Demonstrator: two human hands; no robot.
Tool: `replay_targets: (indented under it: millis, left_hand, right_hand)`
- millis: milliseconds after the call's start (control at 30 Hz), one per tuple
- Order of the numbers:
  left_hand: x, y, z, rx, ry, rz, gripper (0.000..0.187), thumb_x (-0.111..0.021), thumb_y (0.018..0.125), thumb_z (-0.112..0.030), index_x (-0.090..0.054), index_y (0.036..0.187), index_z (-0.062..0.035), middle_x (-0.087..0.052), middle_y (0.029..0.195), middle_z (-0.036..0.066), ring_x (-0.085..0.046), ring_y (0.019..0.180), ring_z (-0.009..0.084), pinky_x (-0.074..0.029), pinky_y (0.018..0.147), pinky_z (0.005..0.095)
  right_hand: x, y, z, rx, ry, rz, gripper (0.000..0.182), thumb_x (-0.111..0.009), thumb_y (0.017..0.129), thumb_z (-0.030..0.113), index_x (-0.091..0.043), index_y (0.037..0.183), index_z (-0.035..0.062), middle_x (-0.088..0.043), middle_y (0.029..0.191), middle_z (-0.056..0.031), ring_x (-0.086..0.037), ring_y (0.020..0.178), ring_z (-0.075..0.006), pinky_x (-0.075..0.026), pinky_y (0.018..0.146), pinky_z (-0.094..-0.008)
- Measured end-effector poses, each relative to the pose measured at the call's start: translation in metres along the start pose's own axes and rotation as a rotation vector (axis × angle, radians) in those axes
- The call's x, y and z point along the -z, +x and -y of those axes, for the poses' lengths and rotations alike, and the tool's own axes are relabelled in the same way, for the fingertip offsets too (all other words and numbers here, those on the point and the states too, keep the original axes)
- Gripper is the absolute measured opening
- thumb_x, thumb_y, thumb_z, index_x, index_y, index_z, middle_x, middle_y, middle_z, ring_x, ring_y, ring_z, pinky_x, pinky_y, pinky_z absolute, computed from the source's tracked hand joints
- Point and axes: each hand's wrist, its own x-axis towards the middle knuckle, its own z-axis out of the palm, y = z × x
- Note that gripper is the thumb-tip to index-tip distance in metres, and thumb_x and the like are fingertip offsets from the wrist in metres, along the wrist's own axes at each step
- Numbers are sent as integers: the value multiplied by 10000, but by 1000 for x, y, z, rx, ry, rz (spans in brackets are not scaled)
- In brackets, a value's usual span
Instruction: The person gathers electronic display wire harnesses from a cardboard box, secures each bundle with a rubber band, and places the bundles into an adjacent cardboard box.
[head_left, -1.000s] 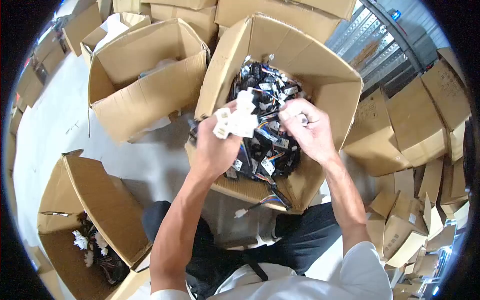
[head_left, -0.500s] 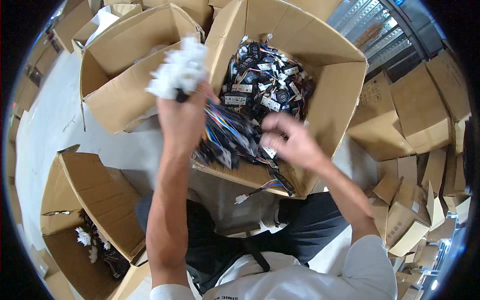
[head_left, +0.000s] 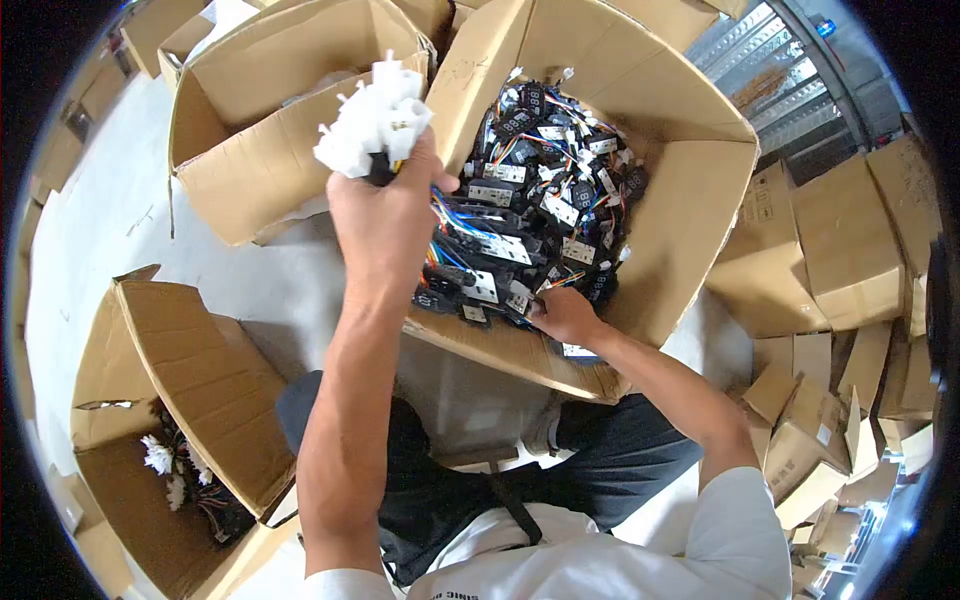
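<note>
My left hand (head_left: 385, 215) is closed around a bundle of wired display modules, gripping it just below the white plug connectors (head_left: 375, 120). Coloured wires (head_left: 455, 222) run from this fist to black modules with white label plates (head_left: 500, 245), which hang over the left side of a large cardboard box (head_left: 690, 200). Inside the box's front part, my right hand (head_left: 568, 318) has its fingers closed at the edge of a display module (head_left: 520, 298); its fingertips are partly hidden. Many loose display modules (head_left: 560, 208) with wires fill the box behind the hands.
Another cardboard box (head_left: 240, 185) stands at the back left. At the lower left, an open box (head_left: 200, 385) holds wired modules with white connectors (head_left: 158, 455). Several cartons (head_left: 840, 230) are stacked on the right. My legs (head_left: 620, 440) are in front of the large box.
My right hand has lowered into the front of the box and closed at a module. The wired piece hanging over the front edge no longer shows there. The left-hand bundle has steadied.
</note>
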Motion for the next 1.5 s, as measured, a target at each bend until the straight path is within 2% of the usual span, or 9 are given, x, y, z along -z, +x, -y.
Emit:
replay_targets:
  millis: [433, 533, 567, 633, 933, 1100, 1167, 1300, 1500]
  left_hand:
    - [11, 3, 2, -36, 25, -18, 72, -645, 952, -111, -644, 976, -43, -626, 718, 2, -592, 629, 104, -443, 581, 255]
    - [15, 4, 0, -33, 30, -40, 68, -647, 950, -107, -643, 973, -43, -622, 706, 2, -598, 618, 113, -451, 573, 262]
    - [14, 4, 0, -36, -9, -49, 71, -650, 947, -109, -644, 972, -43, -623, 709, 6, -597, 612, 110, -452, 568, 261]
    - [12, 4, 0, -42, -57, -54, 74, -653, 945, -111, -644, 972, -42, -623, 711, 10, -596, 606, 107, -453, 562, 259]
    - [-1, -10, 1, -67, 92, 59, 89, -690, 903, -61, -632, 955, -19, -625, 743, 14, -595, 589, 110, -467, 535, 263]
    - [-16, -24, 15, -19, -26, 210, 114, -646, 902, 28, -642, 1016, 30, -673, 781, 72, -647, 620, 143, -517, 554, 263]
    - [-14, -26, 17, 14, 4, 214, 122, -645, 902, 28, -646, 1024, 33, -688, 798, 85, -644, 613, 143, -516, 553, 259]
    - [-19, -29, 13, 190, 5, 295, 171, -623, 943, -49, -621, 1092, 33, -725, 961, 149, -728, 777, 217, -548, 634, 289]
    - [-36, -44, 19, 478, -410, 404, 346, -652, 968, -213, -584, 1203, 33, -705, 1064, 198, -706, 977, 301, -586, 804, 374]
  right_hand:
    - [-43, 3, -25, 126, -346, -15, 324, -591, 812, 306, -718, 817, 9, -679, 780, -226, -673, 750, -406, -533, 660, -496]
    - [2, 2, -28, 243, 54, 53, 324, -660, 759, 278, -705, 875, -22, -649, 748, -239, -659, 641, -290, -518, 618, -410]
    - [30, -6, -17, 201, 175, 35, 322, -691, 762, 290, -700, 834, -24, -691, 765, -202, -656, 653, -323, -501, 631, -447]
    - [78, -22, -1, -91, 369, -3, 231, -690, 770, 220, -707, 841, 1, -645, 689, -66, -582, 679, -127, -487, 632, -367]
    - [169, -82, 13, -25, 875, -267, 205, -688, 832, 224, -700, 787, 24, -612, 662, 1, -539, 591, -140, -437, 566, -313]
    - [141, -70, 16, -21, 183, -114, 212, -650, 878, 199, -675, 749, 32, -614, 643, -1, -538, 614, -104, -437, 572, -317]
    - [147, -79, 25, 57, 576, -234, 188, -628, 872, 183, -692, 825, 13, -649, 702, -36, -591, 675, -132, -479, 643, -316]
    - [149, -90, 47, 228, 669, -544, 101, -664, 880, 84, -668, 792, 34, -608, 718, 15, -552, 660, -72, -449, 600, -261]
    - [128, -84, 77, 558, 214, -576, 80, -688, 810, 61, -626, 810, 9, -577, 699, -83, -581, 628, -186, -469, 582, -325]
